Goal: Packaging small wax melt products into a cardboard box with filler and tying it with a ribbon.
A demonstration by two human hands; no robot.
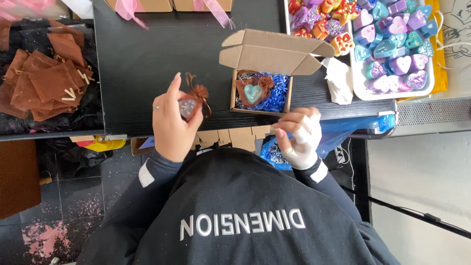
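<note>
Two hands sit at the near edge of the black bench [147, 64]. Left hand [171, 122] is at about 7 o'clock from the small open cardboard box [260, 73] and grasps a brown sheer drawstring pouch [194, 100] with a pale heart-shaped piece inside; thumb and fingers pinch its lower body, index finger sticks up toward 12 o'clock. Pouch long axis runs roughly 7 to 1 o'clock, gathered neck and ties pointing up toward 1 o'clock, away from the person. Right hand [298, 135], with white tape on the fingers, is curled loosely at about 5 o'clock from the box, just off the bench edge; cannot tell if it holds anything. Left hand is the one on the pouch; both hands lie near the box, the right slightly nearer its front wall.

Box lies at about 2 o'clock from the pouch, near but apart, lid flaps open toward 12 o'clock. Inside it: blue shredded paper [274, 95] and a second brown pouch with a teal heart [252, 91].

Farther out: stack of flat brown pouches [44, 81] at 10 o'clock, crumpled white tissue [338, 81] and a white tray of coloured heart pieces [392, 49] at 1 to 2 o'clock.
</note>
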